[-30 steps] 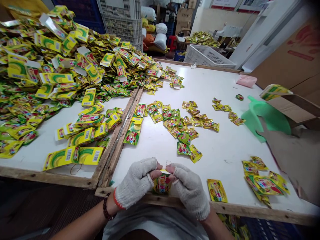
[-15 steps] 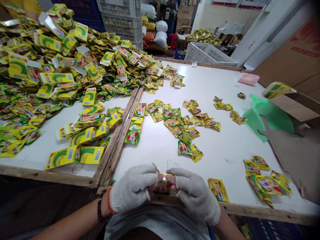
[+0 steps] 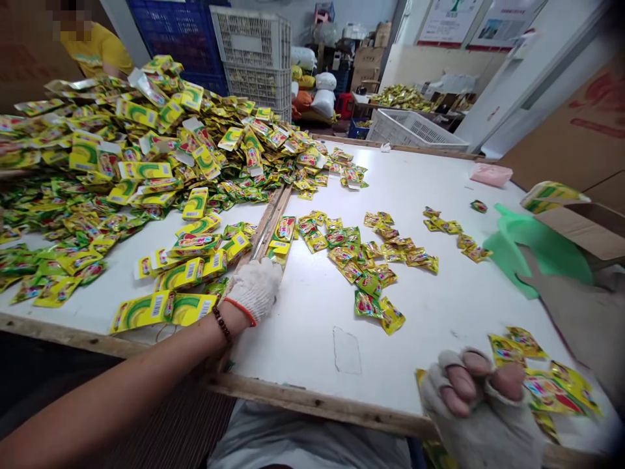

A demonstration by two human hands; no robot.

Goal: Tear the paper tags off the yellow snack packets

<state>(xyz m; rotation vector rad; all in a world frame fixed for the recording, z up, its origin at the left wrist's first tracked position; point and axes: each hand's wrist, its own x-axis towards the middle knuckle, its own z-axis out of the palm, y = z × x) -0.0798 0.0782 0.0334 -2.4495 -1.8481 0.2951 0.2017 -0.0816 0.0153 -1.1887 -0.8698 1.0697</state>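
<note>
My left hand point(image 3: 256, 290), in a white knitted glove with an orange cuff, reaches to the wooden divider. It covers the lower end of a short row of yellow-green packets point(image 3: 284, 229). Its fingers are hidden, so any hold on them does not show. At the lower right my right hand point(image 3: 481, 397), gloved with bare fingertips, has its fingers loosely curled and the thumb apart. I see nothing between them. A yellow packet point(image 3: 420, 374) is mostly covered by this hand. Several yellow packets point(image 3: 554, 391) lie just right of it.
A large heap of yellow-green packets and boxes point(image 3: 146, 169) covers the left table. Small sachets point(image 3: 361, 260) lie scattered mid-table. At the right are a green plastic scoop point(image 3: 561, 254) and an open carton point(image 3: 590, 225). Crates point(image 3: 254, 58) and a person in yellow point(image 3: 100, 49) are beyond.
My hands have parted from the small packet they held together at the table edge. The left moved up-left to the divider row, the right moved right. That packet no longer shows. The view has tilted up.
</note>
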